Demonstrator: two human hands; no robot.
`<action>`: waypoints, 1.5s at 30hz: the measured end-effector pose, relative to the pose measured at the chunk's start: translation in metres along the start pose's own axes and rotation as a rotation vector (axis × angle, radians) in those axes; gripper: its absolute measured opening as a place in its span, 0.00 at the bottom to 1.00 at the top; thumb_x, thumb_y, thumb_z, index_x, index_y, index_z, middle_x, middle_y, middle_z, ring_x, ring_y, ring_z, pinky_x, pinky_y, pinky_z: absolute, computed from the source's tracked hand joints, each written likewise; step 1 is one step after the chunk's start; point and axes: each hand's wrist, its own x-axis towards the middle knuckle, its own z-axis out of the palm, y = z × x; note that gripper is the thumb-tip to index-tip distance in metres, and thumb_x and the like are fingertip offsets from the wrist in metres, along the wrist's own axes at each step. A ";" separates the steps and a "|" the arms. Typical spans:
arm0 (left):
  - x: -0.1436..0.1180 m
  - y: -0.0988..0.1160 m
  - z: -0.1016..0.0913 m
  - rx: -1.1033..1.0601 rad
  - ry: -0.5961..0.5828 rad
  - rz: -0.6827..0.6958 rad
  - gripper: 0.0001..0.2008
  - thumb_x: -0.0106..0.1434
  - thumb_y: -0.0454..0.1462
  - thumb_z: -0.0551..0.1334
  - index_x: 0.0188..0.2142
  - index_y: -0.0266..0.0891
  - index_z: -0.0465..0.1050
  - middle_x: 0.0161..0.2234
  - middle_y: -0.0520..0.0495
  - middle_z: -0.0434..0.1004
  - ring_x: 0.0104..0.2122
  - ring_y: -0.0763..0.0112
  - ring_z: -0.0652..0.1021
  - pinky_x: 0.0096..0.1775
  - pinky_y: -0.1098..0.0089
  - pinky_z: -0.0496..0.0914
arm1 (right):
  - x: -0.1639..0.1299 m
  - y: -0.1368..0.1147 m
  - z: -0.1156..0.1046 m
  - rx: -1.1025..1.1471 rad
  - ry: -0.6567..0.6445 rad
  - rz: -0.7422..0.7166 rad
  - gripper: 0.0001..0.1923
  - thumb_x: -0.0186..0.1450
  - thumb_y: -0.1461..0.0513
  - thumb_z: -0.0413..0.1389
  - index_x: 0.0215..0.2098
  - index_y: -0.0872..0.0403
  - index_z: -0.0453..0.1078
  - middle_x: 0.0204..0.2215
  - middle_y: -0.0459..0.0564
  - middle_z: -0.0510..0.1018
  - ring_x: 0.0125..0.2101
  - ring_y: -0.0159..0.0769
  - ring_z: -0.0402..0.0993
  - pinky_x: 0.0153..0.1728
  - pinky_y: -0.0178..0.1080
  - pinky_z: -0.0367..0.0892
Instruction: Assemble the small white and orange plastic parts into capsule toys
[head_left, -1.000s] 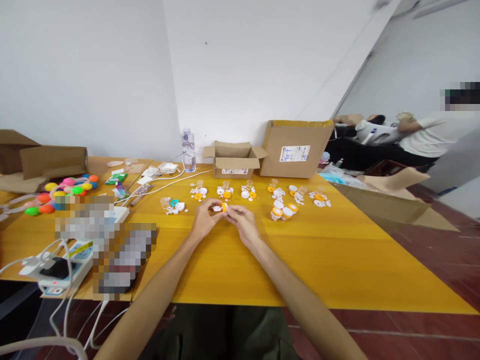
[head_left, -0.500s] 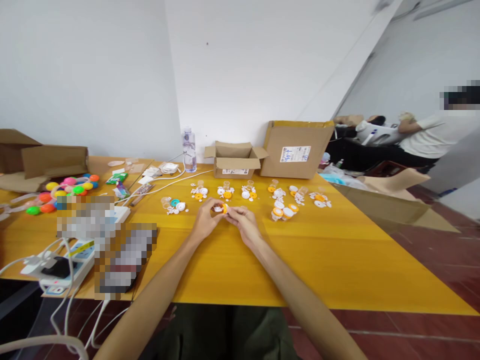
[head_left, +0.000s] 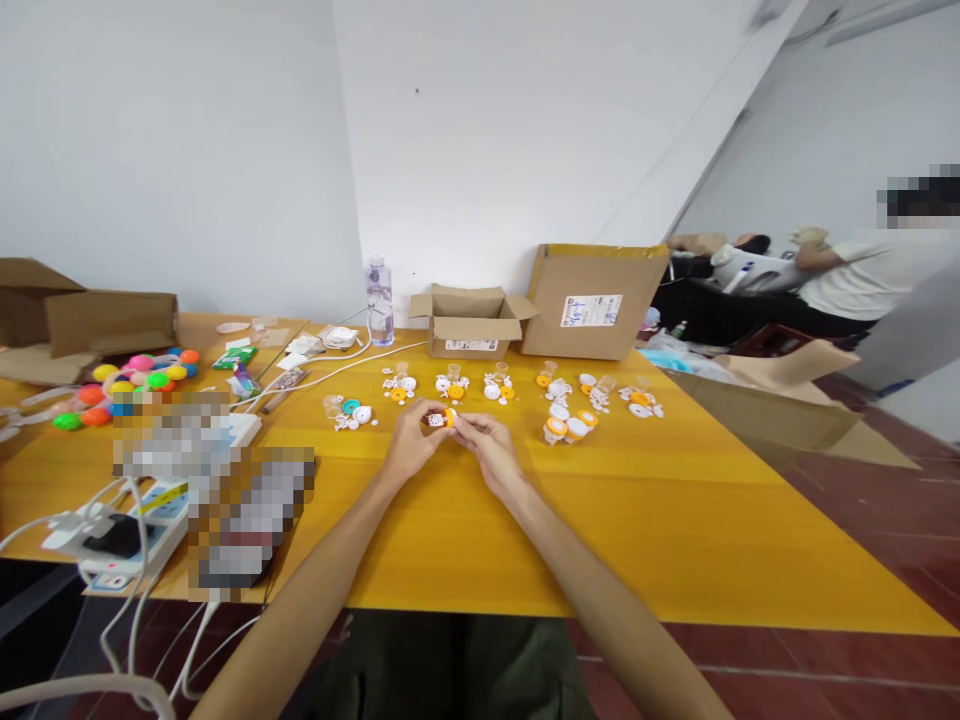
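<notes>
Over the middle of the table, my two hands meet around one small clear cup with an orange-and-white lid (head_left: 450,416). My left hand (head_left: 411,440) is closed round the cup, and small white pieces show inside it. The fingers of my right hand (head_left: 486,445) pinch the lid's right side. Finished-looking cups with orange-and-white lids (head_left: 576,428) stand in a cluster to the right. Behind my hands lie small groups of clear cups, orange and white discs and little white pieces (head_left: 454,385). One group on the left has a teal ring (head_left: 351,407).
An open cardboard box (head_left: 471,325), a large upright carton (head_left: 592,300) and a water bottle (head_left: 380,300) stand along the wall. On the left are colourful balls (head_left: 142,375), a power strip (head_left: 161,515) with cables and a blurred-out device. A person (head_left: 855,270) sits far right.
The cup between my hands has turned slightly, so more of the white pieces inside it show. Both hands stay in nearly the same place.
</notes>
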 end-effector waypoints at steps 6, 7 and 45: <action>0.000 0.000 0.000 0.012 0.005 -0.023 0.07 0.56 0.34 0.68 0.37 0.41 0.76 0.36 0.50 0.80 0.36 0.66 0.78 0.40 0.67 0.73 | 0.001 0.001 0.000 -0.007 0.005 -0.011 0.17 0.39 0.55 0.75 0.24 0.51 0.79 0.27 0.47 0.82 0.31 0.36 0.77 0.42 0.43 0.74; 0.000 0.001 0.000 0.012 0.003 -0.018 0.07 0.56 0.34 0.68 0.36 0.41 0.76 0.36 0.50 0.80 0.36 0.67 0.78 0.40 0.67 0.73 | 0.001 0.001 0.000 -0.004 0.002 -0.009 0.17 0.39 0.55 0.75 0.24 0.51 0.79 0.27 0.47 0.82 0.31 0.36 0.78 0.43 0.43 0.74; -0.003 0.008 -0.001 0.080 -0.085 0.144 0.11 0.58 0.28 0.63 0.40 0.43 0.73 0.40 0.48 0.77 0.40 0.65 0.77 0.44 0.65 0.72 | 0.000 -0.002 -0.003 -0.002 -0.074 0.024 0.20 0.42 0.48 0.74 0.25 0.51 0.78 0.28 0.46 0.81 0.32 0.35 0.76 0.43 0.42 0.74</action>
